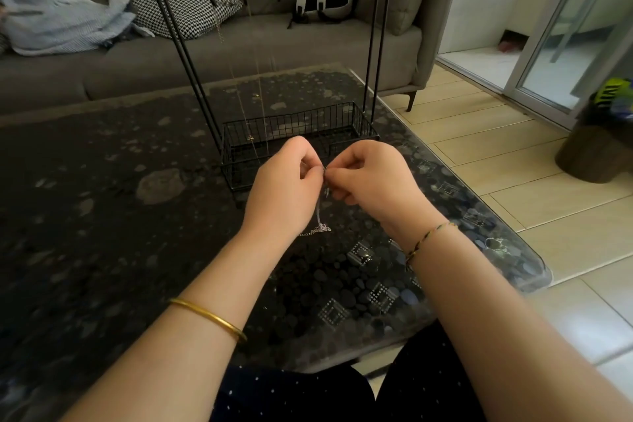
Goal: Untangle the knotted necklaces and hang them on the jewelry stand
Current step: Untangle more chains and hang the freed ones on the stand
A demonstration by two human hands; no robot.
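Note:
A thin silver necklace [319, 216] hangs between my two hands, and its lower end lies bunched on the dark table. My left hand [286, 188] and my right hand [371, 178] meet fingertip to fingertip and both pinch the chain's top end just in front of the stand. The black wire jewelry stand [191, 62] rises behind my hands, with a mesh basket [342, 123] at its base. Two or three fine gold necklaces [255, 103] hang from its top bar; one carries a small pendant low down.
The glass-topped table [102, 199] has a dark pebble pattern and a rounded right corner. A grey sofa [239, 44] with a patterned cushion, a crumpled cloth and a backpack stands behind it. Tiled floor and a sliding door lie to the right.

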